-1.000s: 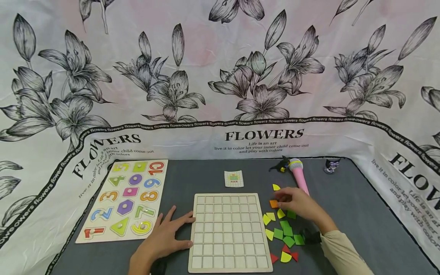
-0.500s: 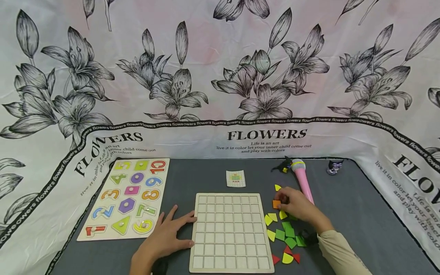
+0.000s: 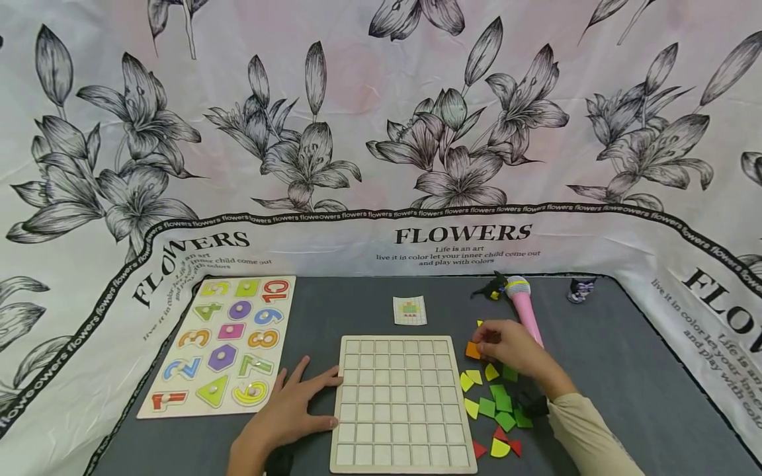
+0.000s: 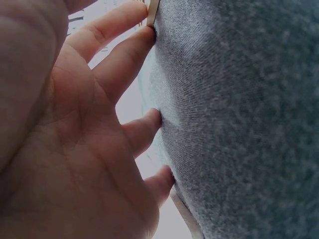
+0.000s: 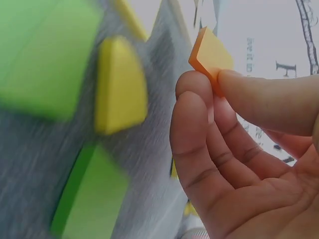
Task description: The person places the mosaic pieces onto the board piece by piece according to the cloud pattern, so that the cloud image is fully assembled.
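Observation:
An orange square tile (image 5: 213, 55) is pinched between the thumb and fingers of my right hand (image 3: 508, 347), lifted off the cloth in the right wrist view. In the head view the hand is right of the wooden grid board (image 3: 407, 403), whose cells hold no tiles. My left hand (image 3: 286, 410) rests at the board's left edge, fingers spread; in the left wrist view, fingertips (image 4: 144, 37) touch the board's edge and the grey cloth. Yellow quarter-round tiles (image 3: 500, 448), green tiles (image 3: 503, 400) and red triangles (image 3: 514, 448) lie loose beside the board; a yellow one is partly covered by the right hand.
A number-and-shape puzzle board (image 3: 223, 344) lies on the left. Behind the grid is a small pattern card (image 3: 409, 311). A pink toy microphone (image 3: 525, 311), a black figure (image 3: 491, 287) and a small dark figurine (image 3: 579, 291) are at the back right.
My right hand has taken hold of the orange tile, which has shifted slightly left and tilted up off the cloth. The left hand stays at the board's edge.

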A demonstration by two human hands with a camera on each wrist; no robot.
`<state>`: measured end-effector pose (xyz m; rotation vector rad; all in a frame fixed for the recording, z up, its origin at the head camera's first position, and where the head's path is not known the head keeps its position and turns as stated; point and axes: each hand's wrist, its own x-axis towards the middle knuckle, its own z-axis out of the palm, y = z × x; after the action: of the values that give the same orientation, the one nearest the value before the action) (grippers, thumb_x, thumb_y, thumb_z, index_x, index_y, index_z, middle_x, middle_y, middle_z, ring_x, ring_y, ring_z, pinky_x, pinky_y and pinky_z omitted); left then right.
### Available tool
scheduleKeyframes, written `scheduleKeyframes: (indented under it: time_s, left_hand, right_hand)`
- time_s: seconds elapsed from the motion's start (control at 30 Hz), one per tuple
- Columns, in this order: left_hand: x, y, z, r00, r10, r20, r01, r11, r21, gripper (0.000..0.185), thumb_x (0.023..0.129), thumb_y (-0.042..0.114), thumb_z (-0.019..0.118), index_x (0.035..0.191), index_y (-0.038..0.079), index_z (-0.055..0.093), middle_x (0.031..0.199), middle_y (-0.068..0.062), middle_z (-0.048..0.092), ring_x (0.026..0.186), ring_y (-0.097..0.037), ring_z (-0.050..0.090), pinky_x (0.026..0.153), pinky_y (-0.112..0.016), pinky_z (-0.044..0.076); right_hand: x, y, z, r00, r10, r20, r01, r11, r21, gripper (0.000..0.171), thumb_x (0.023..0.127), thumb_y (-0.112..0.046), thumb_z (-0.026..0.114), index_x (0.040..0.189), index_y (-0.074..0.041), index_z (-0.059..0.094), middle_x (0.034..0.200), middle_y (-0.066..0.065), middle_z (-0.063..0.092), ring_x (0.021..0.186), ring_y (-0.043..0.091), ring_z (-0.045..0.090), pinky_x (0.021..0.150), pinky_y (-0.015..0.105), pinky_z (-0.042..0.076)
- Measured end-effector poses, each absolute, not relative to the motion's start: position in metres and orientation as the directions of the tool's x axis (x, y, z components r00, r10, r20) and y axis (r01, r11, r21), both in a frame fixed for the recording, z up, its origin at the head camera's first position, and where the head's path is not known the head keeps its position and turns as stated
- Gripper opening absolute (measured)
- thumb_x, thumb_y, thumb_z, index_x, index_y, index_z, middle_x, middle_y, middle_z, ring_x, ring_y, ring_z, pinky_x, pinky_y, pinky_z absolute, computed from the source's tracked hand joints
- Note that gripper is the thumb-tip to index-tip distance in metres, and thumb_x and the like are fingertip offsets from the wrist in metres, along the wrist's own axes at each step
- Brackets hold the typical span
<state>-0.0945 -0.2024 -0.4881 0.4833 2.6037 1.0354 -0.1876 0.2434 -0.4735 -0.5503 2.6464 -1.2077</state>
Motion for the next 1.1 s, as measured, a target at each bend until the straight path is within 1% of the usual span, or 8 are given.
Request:
scheduleKeyframes:
  time_s: [0.17, 0.37, 0.5, 0.67, 0.8, 1.1]
  left_hand:
    - [-0.094, -0.203, -0.490, -0.901, 0.408, -0.148, 0.200, 0.693, 0.693, 0.078, 0.085, 0.044, 0.090, 0.154, 0.021, 0.062, 0.161, -0.004, 0.052, 0.159, -0.054, 0.011, 0.118, -0.080, -0.003]
    - [-0.094, -0.205, -0.494, -0.899, 0.415, -0.140, 0.204, 0.679, 0.705, 0.076, 0.085, 0.044, 0.090, 0.153, 0.020, 0.063, 0.161, -0.006, 0.053, 0.158, -0.055, 0.013, 0.118, -0.081, -0.002]
    - [-0.094, -0.205, -0.494, -0.902, 0.413, -0.127, 0.214, 0.682, 0.700, 0.073, 0.086, 0.044, 0.089, 0.150, 0.020, 0.065, 0.161, -0.006, 0.053, 0.157, -0.057, 0.014, 0.117, -0.082, 0.000]
    - [-0.094, -0.202, -0.492, -0.902, 0.408, -0.141, 0.204, 0.690, 0.694, 0.073, 0.085, 0.041, 0.091, 0.150, 0.021, 0.065, 0.162, -0.004, 0.051, 0.158, -0.055, 0.013, 0.117, -0.081, -0.002]
    - [-0.094, -0.201, -0.492, -0.904, 0.399, -0.151, 0.194, 0.700, 0.688, 0.074, 0.084, 0.039, 0.092, 0.151, 0.022, 0.064, 0.162, -0.003, 0.051, 0.159, -0.054, 0.013, 0.118, -0.080, -0.002]
    - [-0.096, -0.201, -0.489, -0.905, 0.397, -0.154, 0.195, 0.708, 0.679, 0.076, 0.084, 0.040, 0.092, 0.152, 0.022, 0.063, 0.161, -0.004, 0.052, 0.159, -0.053, 0.013, 0.119, -0.079, -0.002]
  right_hand:
    - [-0.192, 0.226, -0.470, -0.893, -0.449, 0.003, -0.276, 0.543, -0.793, 0.004, 0.099, 0.002, 0.072, 0.101, 0.000, 0.074, 0.089, 0.004, 0.069, 0.074, 0.019, 0.067, 0.065, 0.033, 0.060]
    - [-0.198, 0.203, -0.466, -0.884, -0.467, 0.007, -0.294, 0.545, -0.785, 0.006, 0.100, 0.001, 0.072, 0.101, -0.004, 0.074, 0.089, 0.002, 0.069, 0.075, 0.018, 0.065, 0.066, 0.031, 0.058]
    - [-0.202, 0.187, -0.464, -0.872, -0.489, 0.025, -0.315, 0.520, -0.794, 0.007, 0.099, 0.002, 0.072, 0.101, -0.004, 0.074, 0.089, 0.003, 0.070, 0.076, 0.020, 0.065, 0.066, 0.030, 0.057]
    - [-0.208, 0.171, -0.465, -0.856, -0.516, 0.041, -0.334, 0.490, -0.805, 0.008, 0.099, 0.004, 0.071, 0.099, -0.004, 0.074, 0.090, 0.003, 0.070, 0.076, 0.019, 0.063, 0.065, 0.030, 0.055]
    - [-0.214, 0.159, -0.466, -0.846, -0.530, 0.048, -0.353, 0.491, -0.797, 0.009, 0.099, 0.003, 0.072, 0.098, -0.006, 0.074, 0.090, 0.001, 0.070, 0.076, 0.017, 0.061, 0.066, 0.030, 0.054]
    - [-0.223, 0.137, -0.469, -0.823, -0.567, 0.035, -0.367, 0.484, -0.795, 0.008, 0.099, 0.002, 0.071, 0.099, -0.005, 0.075, 0.095, 0.003, 0.071, 0.081, 0.017, 0.065, 0.070, 0.032, 0.057]
